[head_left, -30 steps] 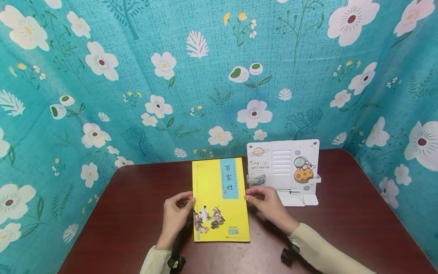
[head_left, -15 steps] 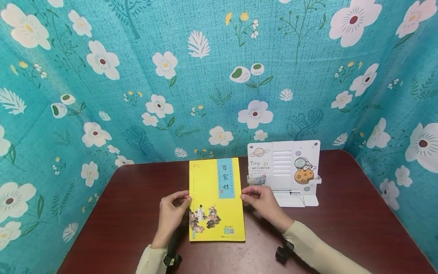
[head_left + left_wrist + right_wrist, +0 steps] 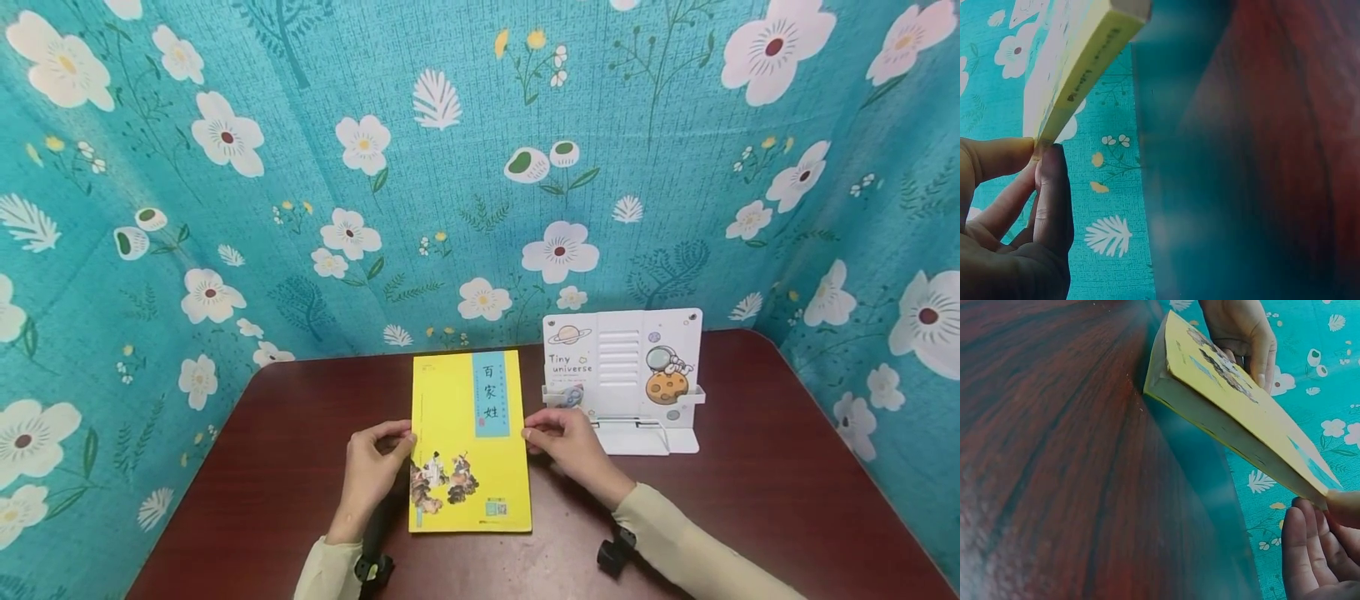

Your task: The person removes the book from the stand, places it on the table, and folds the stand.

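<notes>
A yellow book with a blue title panel faces up in the middle of the head view, over the dark red table. My left hand pinches its left edge between thumb and fingers. On the opposite edge, my right hand grips it the same way. The spine of the book shows in the left wrist view, with the thumb and fingers of the left hand meeting on it. In the right wrist view the page edges of the book face the camera, and the right hand pinches one end.
Just right of the book stands a white metal book stand with an astronaut print, side clips and a wire holder at its base. The dark red table ends against a teal flowered curtain at the back and sides.
Both hands have carried the book a little to the left, away from the book stand. Their pinch on its two edges looks the same.
</notes>
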Motion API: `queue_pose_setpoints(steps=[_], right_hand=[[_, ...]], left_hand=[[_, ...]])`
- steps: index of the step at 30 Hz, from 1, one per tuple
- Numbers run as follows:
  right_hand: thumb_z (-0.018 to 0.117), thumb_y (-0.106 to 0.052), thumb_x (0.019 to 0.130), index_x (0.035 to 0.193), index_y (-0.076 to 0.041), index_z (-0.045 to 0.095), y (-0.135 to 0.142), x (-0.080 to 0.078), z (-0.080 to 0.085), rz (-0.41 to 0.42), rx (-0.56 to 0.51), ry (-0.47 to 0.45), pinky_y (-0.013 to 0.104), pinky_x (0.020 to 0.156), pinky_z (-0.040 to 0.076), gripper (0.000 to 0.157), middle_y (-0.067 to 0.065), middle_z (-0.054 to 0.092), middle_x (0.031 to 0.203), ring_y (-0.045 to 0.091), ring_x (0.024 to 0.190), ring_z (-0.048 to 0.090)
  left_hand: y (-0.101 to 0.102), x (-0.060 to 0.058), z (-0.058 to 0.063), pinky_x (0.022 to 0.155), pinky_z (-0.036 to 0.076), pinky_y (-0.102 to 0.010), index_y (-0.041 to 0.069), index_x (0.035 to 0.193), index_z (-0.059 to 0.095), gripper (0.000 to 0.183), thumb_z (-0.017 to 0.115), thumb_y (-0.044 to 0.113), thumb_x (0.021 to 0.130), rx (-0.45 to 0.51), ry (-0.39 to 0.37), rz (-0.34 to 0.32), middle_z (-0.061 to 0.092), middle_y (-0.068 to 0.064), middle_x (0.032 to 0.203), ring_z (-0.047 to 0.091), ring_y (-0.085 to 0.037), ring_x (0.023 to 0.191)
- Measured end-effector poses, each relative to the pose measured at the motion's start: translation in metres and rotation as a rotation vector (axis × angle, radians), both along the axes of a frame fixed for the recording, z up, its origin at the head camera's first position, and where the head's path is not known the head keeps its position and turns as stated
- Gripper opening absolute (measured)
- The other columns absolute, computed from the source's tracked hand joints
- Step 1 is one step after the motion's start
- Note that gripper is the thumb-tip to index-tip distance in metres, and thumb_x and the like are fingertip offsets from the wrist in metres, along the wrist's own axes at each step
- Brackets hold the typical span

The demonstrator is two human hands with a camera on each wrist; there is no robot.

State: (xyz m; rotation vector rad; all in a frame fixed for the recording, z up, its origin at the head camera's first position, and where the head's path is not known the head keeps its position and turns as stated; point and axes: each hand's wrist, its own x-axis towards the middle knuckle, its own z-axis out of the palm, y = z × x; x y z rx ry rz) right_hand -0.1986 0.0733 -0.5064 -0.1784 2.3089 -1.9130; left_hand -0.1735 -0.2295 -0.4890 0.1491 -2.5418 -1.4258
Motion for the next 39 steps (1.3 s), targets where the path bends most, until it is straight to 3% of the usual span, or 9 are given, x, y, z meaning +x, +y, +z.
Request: queue_pose_setpoints(steps=[18, 23, 32, 39], right_hand=[[0.069, 0.004, 0.094, 0.105, 0.015, 0.071, 0.000, -0.005, -0.006, 0.060, -0.035, -0.026, 0.031, 0.069, 0.065, 0.015, 0.025, 0.077, 0.094, 0.021, 0.075, 0.076], [0.069, 0.004, 0.095, 0.107, 0.016, 0.070, 0.001, -0.005, -0.009, 0.095, -0.033, -0.036, 0.031, 0.069, 0.065, 0.018, 0.024, 0.076, 0.093, 0.018, 0.075, 0.075], [0.069, 0.002, 0.095, 0.109, 0.017, 0.069, 0.002, -0.003, -0.011, 0.139, -0.037, -0.068, 0.034, 0.070, 0.066, 0.020, 0.027, 0.077, 0.094, 0.020, 0.077, 0.076], [0.068, 0.003, 0.095, 0.107, 0.017, 0.070, 0.001, -0.004, -0.013, 0.153, -0.025, -0.078, 0.033, 0.070, 0.065, 0.018, 0.024, 0.077, 0.092, 0.016, 0.076, 0.075]], left_hand=[[-0.006, -0.002, -0.005, 0.068, 0.055, -0.019, 0.005, 0.109, 0.080, 0.018, 0.078, 0.008, 0.091, -0.064, -0.040, -0.045, 0.079, -0.012, 0.096, 0.070, -0.011, 0.080], [-0.007, -0.004, -0.011, 0.064, 0.053, -0.020, 0.004, 0.111, 0.080, 0.019, 0.078, 0.008, 0.092, -0.050, -0.094, -0.045, 0.079, -0.013, 0.099, 0.071, -0.014, 0.082], [-0.008, -0.005, -0.014, 0.061, 0.053, -0.020, 0.002, 0.111, 0.079, 0.019, 0.076, 0.005, 0.092, -0.016, -0.122, -0.067, 0.078, -0.015, 0.098, 0.071, -0.015, 0.081], [-0.010, -0.002, -0.013, 0.060, 0.054, -0.021, 0.003, 0.110, 0.080, 0.018, 0.076, 0.004, 0.093, -0.076, -0.119, -0.104, 0.079, -0.014, 0.097, 0.072, -0.012, 0.078]])
